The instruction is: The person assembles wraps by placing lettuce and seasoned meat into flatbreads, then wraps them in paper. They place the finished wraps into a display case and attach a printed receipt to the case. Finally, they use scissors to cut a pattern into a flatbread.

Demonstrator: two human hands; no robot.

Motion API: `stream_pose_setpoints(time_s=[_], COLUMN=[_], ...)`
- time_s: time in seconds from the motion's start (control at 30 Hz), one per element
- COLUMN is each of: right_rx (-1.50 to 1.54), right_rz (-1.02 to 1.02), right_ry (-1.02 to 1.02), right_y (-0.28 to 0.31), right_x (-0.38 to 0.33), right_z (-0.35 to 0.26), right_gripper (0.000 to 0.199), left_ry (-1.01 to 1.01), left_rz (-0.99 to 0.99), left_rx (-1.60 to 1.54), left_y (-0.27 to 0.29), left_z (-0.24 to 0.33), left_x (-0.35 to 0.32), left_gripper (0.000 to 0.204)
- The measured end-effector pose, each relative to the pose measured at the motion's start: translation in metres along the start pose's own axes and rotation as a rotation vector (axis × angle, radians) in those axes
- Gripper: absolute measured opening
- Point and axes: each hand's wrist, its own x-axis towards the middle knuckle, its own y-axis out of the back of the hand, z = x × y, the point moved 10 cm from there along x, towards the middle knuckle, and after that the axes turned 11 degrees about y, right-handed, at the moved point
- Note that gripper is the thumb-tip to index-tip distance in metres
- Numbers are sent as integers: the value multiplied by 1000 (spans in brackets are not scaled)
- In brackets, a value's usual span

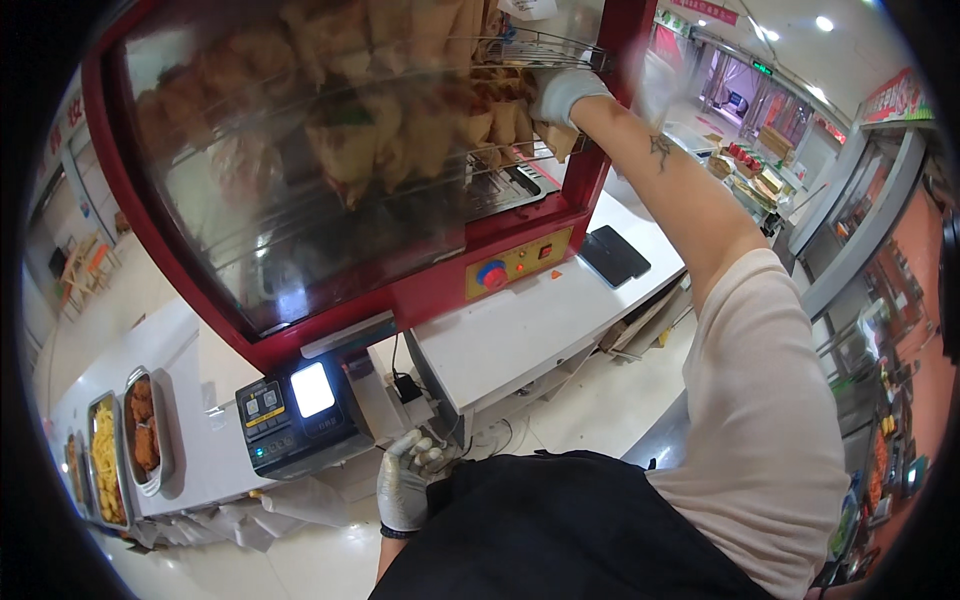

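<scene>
One gloved right hand (563, 92) in red warmer cabinet (420, 290)

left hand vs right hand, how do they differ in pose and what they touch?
The right hand is raised with the arm stretched out, reaching inside the red warming cabinet among the fried food on the wire rack; the left hand hangs low by the black apron, below the counter scale. The right hand is closed around a fried piece, while the left hand, fingers loosely curled, holds nothing visible. Both wear light gloves.
</scene>
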Motion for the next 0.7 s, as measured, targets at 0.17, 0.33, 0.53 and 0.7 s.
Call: stream_pose_setpoints(time_s=[0.17, 0.33, 0.53, 0.7], right_rx=[139, -26, 162, 169], right_rz=[30, 76, 38, 242], right_ry=[-14, 161, 116, 26], right_y=[-20, -31, -22, -42], right_x=[33, 52, 40, 33], right_z=[29, 34, 24, 36], right_gripper=[57, 60, 60, 73], left_ry=[-1, 31, -27, -51], left_rz=[-60, -89, -78, -69], left_rx=[103, 11, -15, -30], left_y=[-2, 5, 1, -7], left_z=[-3, -10, -2, -4], left_x=[10, 5, -6, 1], left_gripper=[61, 63, 64, 65])
